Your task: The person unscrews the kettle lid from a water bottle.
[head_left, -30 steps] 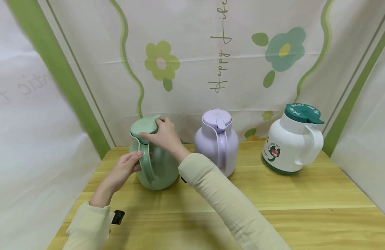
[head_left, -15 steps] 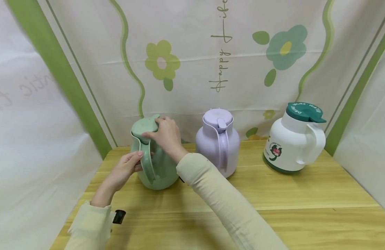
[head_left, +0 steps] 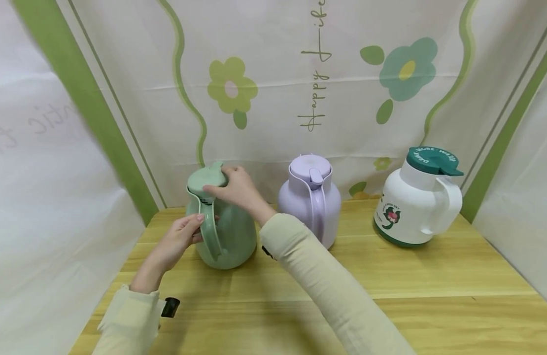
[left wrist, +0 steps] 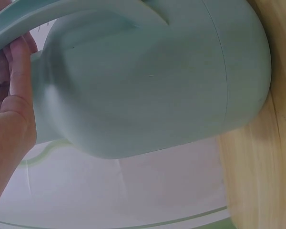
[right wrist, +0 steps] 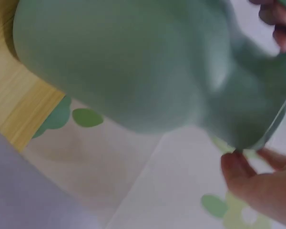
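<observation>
At the left of the table stands a green thermos jug (head_left: 235, 234), upright, with a round green lid (head_left: 203, 180) in its neck. My left hand (head_left: 171, 244) grips the jug's handle (head_left: 208, 229); the left wrist view shows that hand (left wrist: 12, 109) with its fingers behind the handle. At the lid's right side, thumb and fingers of my right hand (head_left: 240, 190) pinch its edge. A lid tab points toward the back, and dark marks show below the lid near the handle. In the right wrist view, the right hand's fingertips (right wrist: 233, 167) are at the jug's rim.
Close to the right of the green jug is a purple thermos jug (head_left: 286, 204), partly behind my right sleeve. A white jug (head_left: 408, 199) with a dark green lid stands farther right. A flowered cloth (head_left: 273, 123) hangs behind the wooden table (head_left: 411, 305).
The green lid has turned slightly, its tab shifting left, away from my fingers. My right hand and wrist have shifted a little to the right. My left hand holds its place.
</observation>
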`<state>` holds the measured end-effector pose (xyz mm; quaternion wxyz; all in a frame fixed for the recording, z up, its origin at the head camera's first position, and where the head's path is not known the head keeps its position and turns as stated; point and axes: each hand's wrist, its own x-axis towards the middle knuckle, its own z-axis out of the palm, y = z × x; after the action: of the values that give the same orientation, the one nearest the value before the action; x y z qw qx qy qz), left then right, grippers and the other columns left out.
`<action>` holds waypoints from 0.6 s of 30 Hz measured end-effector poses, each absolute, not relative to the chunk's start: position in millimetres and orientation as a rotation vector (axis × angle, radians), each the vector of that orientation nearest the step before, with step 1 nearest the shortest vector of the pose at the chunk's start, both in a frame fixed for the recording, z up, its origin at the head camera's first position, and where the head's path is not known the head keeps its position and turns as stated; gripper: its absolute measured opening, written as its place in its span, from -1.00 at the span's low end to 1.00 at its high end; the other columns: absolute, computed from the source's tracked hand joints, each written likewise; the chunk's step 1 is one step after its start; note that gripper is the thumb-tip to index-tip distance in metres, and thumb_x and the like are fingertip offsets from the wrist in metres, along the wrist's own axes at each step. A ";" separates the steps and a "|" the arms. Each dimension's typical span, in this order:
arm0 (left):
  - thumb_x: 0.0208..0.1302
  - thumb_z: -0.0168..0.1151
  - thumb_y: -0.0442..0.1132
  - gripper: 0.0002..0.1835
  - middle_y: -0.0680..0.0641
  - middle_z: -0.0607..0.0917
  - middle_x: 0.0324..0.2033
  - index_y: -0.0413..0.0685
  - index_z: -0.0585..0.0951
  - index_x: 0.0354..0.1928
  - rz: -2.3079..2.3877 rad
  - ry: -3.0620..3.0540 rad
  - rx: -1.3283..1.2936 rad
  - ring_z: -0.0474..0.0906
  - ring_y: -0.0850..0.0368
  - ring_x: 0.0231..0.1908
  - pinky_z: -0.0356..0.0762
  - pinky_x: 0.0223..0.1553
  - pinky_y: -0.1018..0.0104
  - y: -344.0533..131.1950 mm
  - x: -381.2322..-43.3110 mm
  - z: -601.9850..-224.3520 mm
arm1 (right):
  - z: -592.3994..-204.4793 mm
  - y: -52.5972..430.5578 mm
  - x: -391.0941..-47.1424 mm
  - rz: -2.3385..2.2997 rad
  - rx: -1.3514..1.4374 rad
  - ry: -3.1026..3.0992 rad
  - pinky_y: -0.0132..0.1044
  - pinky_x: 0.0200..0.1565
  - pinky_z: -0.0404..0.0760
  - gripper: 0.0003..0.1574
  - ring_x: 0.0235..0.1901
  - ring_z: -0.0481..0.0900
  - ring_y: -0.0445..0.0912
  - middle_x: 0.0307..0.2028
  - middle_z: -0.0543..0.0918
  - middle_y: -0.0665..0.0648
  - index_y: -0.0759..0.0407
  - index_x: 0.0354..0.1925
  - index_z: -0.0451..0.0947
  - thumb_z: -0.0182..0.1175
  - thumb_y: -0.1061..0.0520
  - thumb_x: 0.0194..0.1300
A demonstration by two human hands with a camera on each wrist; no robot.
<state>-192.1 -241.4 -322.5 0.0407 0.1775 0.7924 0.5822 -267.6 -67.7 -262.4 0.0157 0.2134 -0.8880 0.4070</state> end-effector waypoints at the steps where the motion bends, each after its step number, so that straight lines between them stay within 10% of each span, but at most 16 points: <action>1: 0.55 -0.27 -0.01 -0.37 0.31 0.60 -0.06 -0.57 0.32 0.21 1.788 2.422 0.548 0.56 0.48 -0.03 0.56 -0.01 0.54 -241.8 -191.9 -322.8 | -262.7 -70.9 -264.3 1.238 0.637 -2.773 -0.10 0.29 0.43 -0.03 0.31 0.33 0.07 0.33 0.32 0.25 0.18 0.39 0.21 0.25 -0.25 0.20; 18: 0.54 -0.26 0.00 -0.37 0.32 0.60 -0.07 -0.55 0.35 0.19 1.776 2.426 0.557 0.56 0.47 -0.02 0.57 -0.02 0.53 -243.2 -194.6 -324.7 | -264.2 -80.8 -262.9 1.378 0.472 -2.668 -0.16 0.20 0.51 -0.09 0.19 0.48 0.02 0.21 0.51 0.17 0.19 0.30 0.34 0.43 -0.08 0.07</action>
<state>-194.6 -243.2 -324.7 0.0421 0.1820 0.7926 0.5804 -262.9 -80.8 -264.2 0.0509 0.1551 -0.8766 0.4526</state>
